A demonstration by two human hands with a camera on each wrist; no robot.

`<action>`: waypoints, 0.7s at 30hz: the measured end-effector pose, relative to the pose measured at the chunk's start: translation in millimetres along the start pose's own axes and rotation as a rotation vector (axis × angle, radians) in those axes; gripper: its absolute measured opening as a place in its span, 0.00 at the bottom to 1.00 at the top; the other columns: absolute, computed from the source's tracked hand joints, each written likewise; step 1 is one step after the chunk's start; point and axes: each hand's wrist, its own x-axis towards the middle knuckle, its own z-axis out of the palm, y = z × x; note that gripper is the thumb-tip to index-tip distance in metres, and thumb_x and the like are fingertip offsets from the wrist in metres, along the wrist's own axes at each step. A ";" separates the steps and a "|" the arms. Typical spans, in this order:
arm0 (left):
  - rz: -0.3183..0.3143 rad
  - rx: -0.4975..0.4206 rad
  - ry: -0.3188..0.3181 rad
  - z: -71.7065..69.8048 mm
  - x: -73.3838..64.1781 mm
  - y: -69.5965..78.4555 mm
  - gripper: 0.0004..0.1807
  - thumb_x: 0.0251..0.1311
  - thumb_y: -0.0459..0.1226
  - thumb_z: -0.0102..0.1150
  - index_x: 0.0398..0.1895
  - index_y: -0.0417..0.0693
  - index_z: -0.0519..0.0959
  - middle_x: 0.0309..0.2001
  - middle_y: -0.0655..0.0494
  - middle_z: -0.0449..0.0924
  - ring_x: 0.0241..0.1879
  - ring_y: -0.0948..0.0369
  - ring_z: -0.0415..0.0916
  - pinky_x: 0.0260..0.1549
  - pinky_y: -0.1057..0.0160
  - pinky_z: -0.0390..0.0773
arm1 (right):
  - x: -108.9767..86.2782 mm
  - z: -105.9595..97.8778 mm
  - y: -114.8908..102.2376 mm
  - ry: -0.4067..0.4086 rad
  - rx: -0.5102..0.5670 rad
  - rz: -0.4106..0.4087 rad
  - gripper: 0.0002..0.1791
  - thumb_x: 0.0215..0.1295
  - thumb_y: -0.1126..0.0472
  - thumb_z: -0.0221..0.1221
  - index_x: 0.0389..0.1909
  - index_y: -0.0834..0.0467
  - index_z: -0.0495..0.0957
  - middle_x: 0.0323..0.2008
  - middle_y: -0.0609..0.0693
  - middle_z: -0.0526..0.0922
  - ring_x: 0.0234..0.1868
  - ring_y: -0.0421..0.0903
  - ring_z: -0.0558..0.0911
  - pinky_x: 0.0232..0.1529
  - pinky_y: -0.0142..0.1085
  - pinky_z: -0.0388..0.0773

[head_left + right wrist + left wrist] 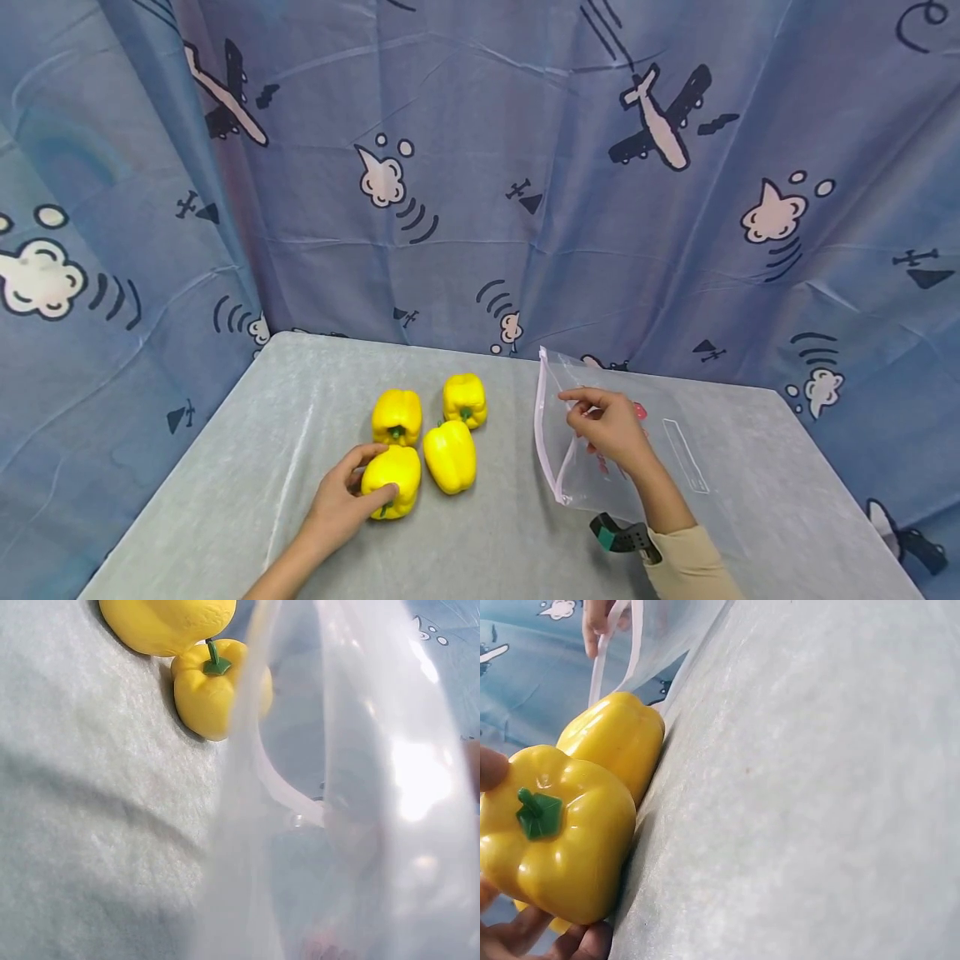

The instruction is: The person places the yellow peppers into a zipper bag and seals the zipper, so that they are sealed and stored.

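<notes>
My left hand [339,498] grips the nearest yellow bell pepper [397,482], thumb on one side and fingers on the other. Its green stem [538,815] faces the left wrist camera, and the pepper sits low at the tabletop. Three more yellow peppers are grouped close by: one behind it [397,415], one to its right [450,457] and one farther back [465,400]. On the right, my right hand [609,423] pinches the clear plastic bag [539,425] near its white-edged mouth, which gapes toward the peppers. In the right wrist view the bag's film hides most of that hand.
A grey-white covered table [225,500] holds everything. Behind it hangs a blue curtain [450,167] printed with planes and clouds. A black and green strap [621,535] is around the right wrist, beside a beige sleeve [690,565].
</notes>
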 end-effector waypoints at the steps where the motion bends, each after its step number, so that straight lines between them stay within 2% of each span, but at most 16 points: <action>1: -0.001 -0.001 0.001 -0.1 -0.5 0.6 0.28 0.48 0.42 0.72 0.55 0.63 0.75 0.55 0.54 0.77 0.44 0.58 0.79 0.38 0.64 0.78 | -0.2 -0.1 0.1 0.000 0.000 0.000 0.17 0.57 0.68 0.58 0.48 0.59 0.82 0.27 0.55 0.77 0.14 0.46 0.72 0.14 0.37 0.75; 10: 0.039 -0.029 0.026 -6.1 -7.7 13.8 0.28 0.48 0.40 0.72 0.55 0.61 0.75 0.56 0.56 0.76 0.44 0.57 0.77 0.37 0.64 0.78 | -1.3 -1.6 -0.1 -0.004 0.012 -0.001 0.17 0.57 0.68 0.58 0.48 0.57 0.83 0.26 0.55 0.77 0.14 0.45 0.71 0.14 0.37 0.76; 16: 0.099 -0.071 0.054 -7.5 -10.8 29.1 0.28 0.50 0.40 0.72 0.57 0.60 0.75 0.57 0.58 0.76 0.45 0.61 0.77 0.37 0.66 0.78 | -1.6 -2.7 0.6 -0.011 0.019 -0.005 0.17 0.57 0.68 0.58 0.48 0.57 0.82 0.27 0.55 0.77 0.15 0.45 0.72 0.15 0.37 0.76; 21: 0.172 -0.122 0.030 -0.5 -7.3 43.2 0.29 0.51 0.39 0.71 0.58 0.59 0.74 0.56 0.56 0.76 0.45 0.62 0.76 0.36 0.66 0.77 | -2.0 -3.9 0.7 -0.014 0.037 -0.011 0.18 0.58 0.68 0.56 0.49 0.59 0.82 0.26 0.55 0.78 0.14 0.44 0.71 0.13 0.36 0.73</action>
